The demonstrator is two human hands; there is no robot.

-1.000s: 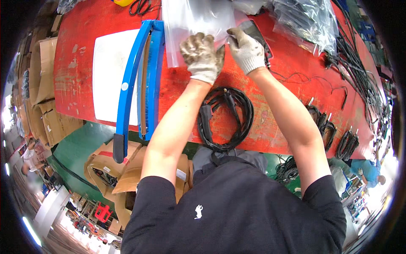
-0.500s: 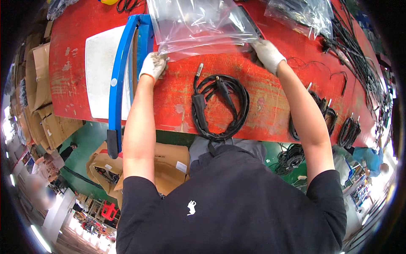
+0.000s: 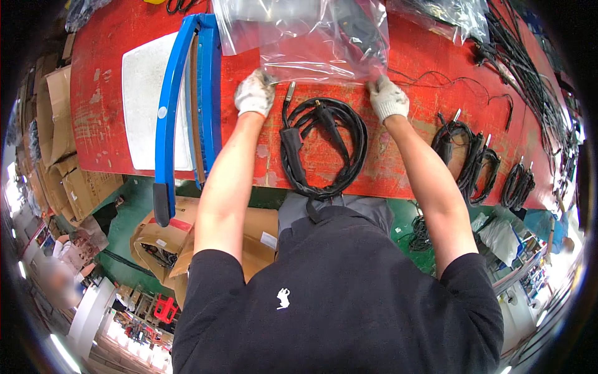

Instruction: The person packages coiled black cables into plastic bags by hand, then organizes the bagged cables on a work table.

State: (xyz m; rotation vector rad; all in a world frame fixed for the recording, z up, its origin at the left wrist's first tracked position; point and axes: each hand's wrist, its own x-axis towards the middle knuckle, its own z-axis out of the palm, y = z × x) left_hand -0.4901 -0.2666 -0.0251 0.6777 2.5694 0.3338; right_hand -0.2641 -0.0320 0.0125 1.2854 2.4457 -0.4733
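Both my hands wear white work gloves. My left hand (image 3: 255, 93) is closed on the near left corner of a clear plastic bag (image 3: 305, 53). At the near right corner, the fingers of my right hand (image 3: 389, 100) are pinched on the same bag. Its near edge stretches between them over the table. Just below that edge lies a coiled black cable (image 3: 360, 153) with a black handle and a metal plug end, touched by neither hand. Left of my left hand stands a blue frame with a long arm (image 3: 163, 112) and a black grip.
The red table (image 3: 99, 137) has worn patches. A white panel (image 3: 146, 106) lies beside the blue frame. Several more coiled cables (image 3: 458, 140) line the right edge. Loose black cables (image 3: 517, 75) and a filled plastic bag (image 3: 445, 19) lie far right. Cardboard boxes (image 3: 255, 227) stand below the table.
My hands have come closer together, the left moving right and the right moving slightly left and nearer. The plastic bag's held edge is narrower. The cable coil has stayed on the table.
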